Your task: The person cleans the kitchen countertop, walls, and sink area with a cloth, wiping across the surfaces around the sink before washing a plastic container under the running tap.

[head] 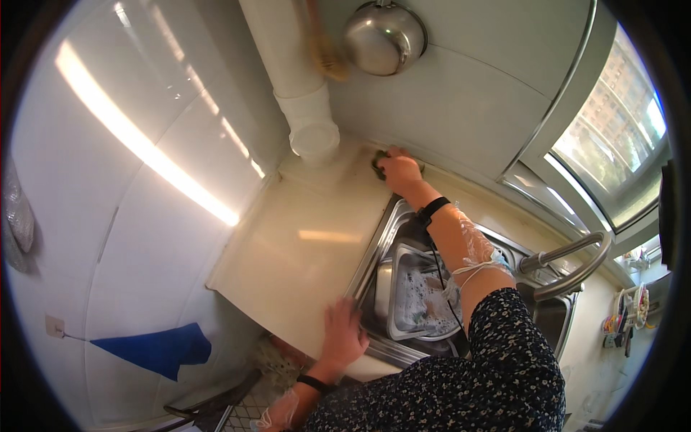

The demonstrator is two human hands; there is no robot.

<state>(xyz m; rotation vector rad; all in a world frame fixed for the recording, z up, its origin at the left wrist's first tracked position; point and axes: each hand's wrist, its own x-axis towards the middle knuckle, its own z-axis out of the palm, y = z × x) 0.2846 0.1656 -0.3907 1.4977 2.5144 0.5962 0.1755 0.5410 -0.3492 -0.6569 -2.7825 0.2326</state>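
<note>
My right hand (400, 169) grips a dark green scouring pad (379, 163) against the back of the pale countertop (291, 259), near the wall. The arm reaches across the steel sink (386, 232), with a clear plastic sleeve pushed up near the elbow. Inside the sink basin sits a rectangular metal pan (395, 291) holding sudsy water (426, 297); something brownish under the foam is unclear. My left hand (345, 332) rests on the counter's front edge beside the sink rim, fingers spread, slightly blurred and holding nothing.
A white drainpipe (310, 116) rises from the back corner. On the wall hang a steel pot (384, 40) and a blurred wooden-looking utensil (326, 56). A curved faucet (572, 264) stands over the sink's right side. A blue cloth (156, 348) hangs from a wall hook at left.
</note>
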